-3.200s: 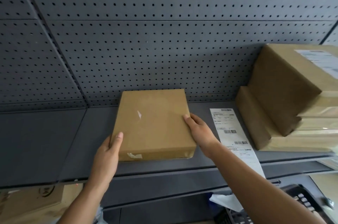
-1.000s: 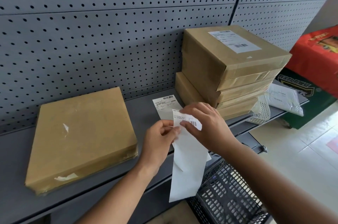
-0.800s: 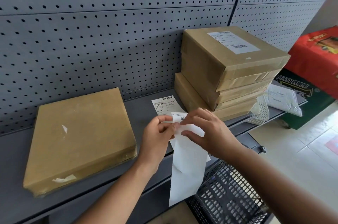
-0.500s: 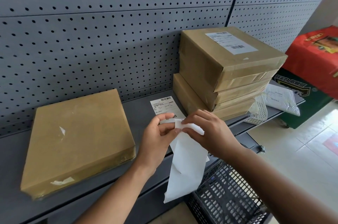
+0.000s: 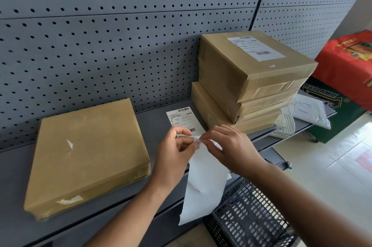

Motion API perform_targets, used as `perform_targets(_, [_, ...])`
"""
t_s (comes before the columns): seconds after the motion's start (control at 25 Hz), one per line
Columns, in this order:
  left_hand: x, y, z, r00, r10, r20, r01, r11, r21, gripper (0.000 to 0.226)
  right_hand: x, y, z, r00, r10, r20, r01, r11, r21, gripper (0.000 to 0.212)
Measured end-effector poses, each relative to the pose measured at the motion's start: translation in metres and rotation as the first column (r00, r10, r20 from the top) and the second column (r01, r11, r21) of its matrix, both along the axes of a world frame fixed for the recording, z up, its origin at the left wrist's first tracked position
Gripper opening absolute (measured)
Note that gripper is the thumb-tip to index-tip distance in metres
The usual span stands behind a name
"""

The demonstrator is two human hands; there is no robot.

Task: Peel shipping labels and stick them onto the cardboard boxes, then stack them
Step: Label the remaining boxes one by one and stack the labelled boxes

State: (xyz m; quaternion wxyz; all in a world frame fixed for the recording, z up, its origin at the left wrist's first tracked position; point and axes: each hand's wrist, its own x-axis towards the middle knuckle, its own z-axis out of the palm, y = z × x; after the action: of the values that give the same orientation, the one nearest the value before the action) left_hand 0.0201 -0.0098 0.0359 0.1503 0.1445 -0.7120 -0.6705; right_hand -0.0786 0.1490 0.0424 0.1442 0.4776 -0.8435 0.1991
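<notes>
Two hands meet over the front edge of a grey shelf (image 5: 157, 123), both working on a white label strip (image 5: 203, 184). The left hand (image 5: 173, 156) has its fingers (image 5: 182, 129) curled, thumb and forefinger pinching the strip's crumpled upper edge. The right hand (image 5: 234, 148) comes in from the other side, its fingers (image 5: 214, 131) bent and pinching the same edge, so the fingertips of both hands nearly touch. Below the pinch the strip hangs loose past the shelf edge, blank side showing, with a crease near its lower end.

Just behind the hands a printed label (image 5: 182, 118) with barcodes lies flat on the shelf; whether it joins the strip cannot be told. Left of the hands a flat cardboard box (image 5: 86, 152) rests on the shelf, with small white scraps on its top and front edge. Right of the printed label a stack of cardboard boxes (image 5: 241, 93) stands against the pegboard panel (image 5: 120, 45), and the top box carries a stuck-on shipping label (image 5: 256, 48). A white mesh sleeve (image 5: 285, 123) and a white bag (image 5: 310, 109) lie beside the stack. A black basket (image 5: 249, 216) sits below the shelf, under the right forearm. At far right a red carton (image 5: 346, 61) rests on a green carton (image 5: 334, 109).
</notes>
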Motion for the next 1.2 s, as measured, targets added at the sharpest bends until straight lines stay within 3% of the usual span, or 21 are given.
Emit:
perform_targets(0.24, [0.001,-0.002,-0.001,1.0,-0.003,-0.012,0.003,1.0,-0.015,0.025,0.003,-0.001,0.004,0.998,0.01,0.056,-0.011,1.0,0.006,0.034])
perform_targets(0.48, [0.001,-0.003,-0.006,1.0,-0.009,0.01,0.01,1.0,-0.025,0.025,0.0,-0.005,0.01,0.96,-0.014,0.279,0.03,0.998,-0.054,0.03])
perform_targets(0.68, [0.004,-0.005,-0.006,0.999,-0.035,0.018,0.037,0.996,-0.08,0.024,-0.011,-0.009,0.016,0.899,-0.075,0.432,0.122,0.989,-0.084,0.009])
perform_targets(0.88, [0.011,-0.007,-0.013,0.987,-0.119,0.112,0.142,0.965,-0.223,0.028,-0.025,-0.009,0.038,0.914,-0.209,0.346,0.258,0.961,-0.099,0.012])
perform_targets(1.2, [0.012,-0.005,-0.025,0.955,-0.162,0.247,0.236,0.921,-0.309,0.027,-0.043,-0.01,0.079,0.953,-0.279,0.115,0.299,0.924,-0.236,0.011])
